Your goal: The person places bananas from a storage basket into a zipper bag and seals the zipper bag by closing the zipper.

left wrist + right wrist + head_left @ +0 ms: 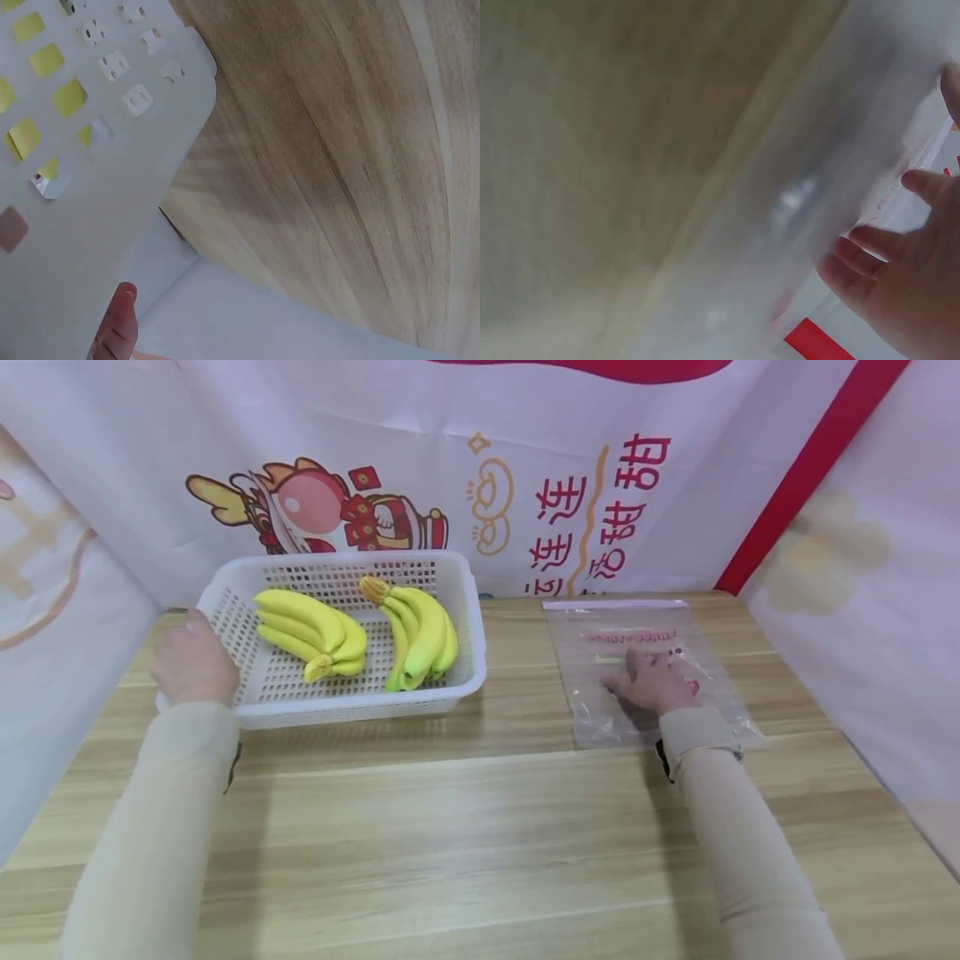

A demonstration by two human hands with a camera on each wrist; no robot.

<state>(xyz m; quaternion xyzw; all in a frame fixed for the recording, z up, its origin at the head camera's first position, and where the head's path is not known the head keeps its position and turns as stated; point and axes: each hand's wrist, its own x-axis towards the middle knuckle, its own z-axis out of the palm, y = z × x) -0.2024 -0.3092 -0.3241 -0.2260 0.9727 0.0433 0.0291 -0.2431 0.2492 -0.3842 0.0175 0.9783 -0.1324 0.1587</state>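
Observation:
A white plastic basket (360, 712) with perforated walls stands at the back left, holding two bunches of bananas, one bunch (300, 618) on the left and another bunch (423, 635) on the right. My left hand (197, 660) grips the basket's left end. In the left wrist view, a fingertip (120, 319) shows beside the basket wall (112, 202). On the right, a clear zip bag (585, 677) with pink printing lies flat. My right hand (656, 681) is over the bag, its fingers spread and slightly bent at the plastic; the right wrist view shows the fingers (877, 244) along the bag.
Everything rests on a wood-grain table (450, 827). A white printed cloth (420, 443) hangs right behind the basket and bag, with further white cloth at the left and right sides.

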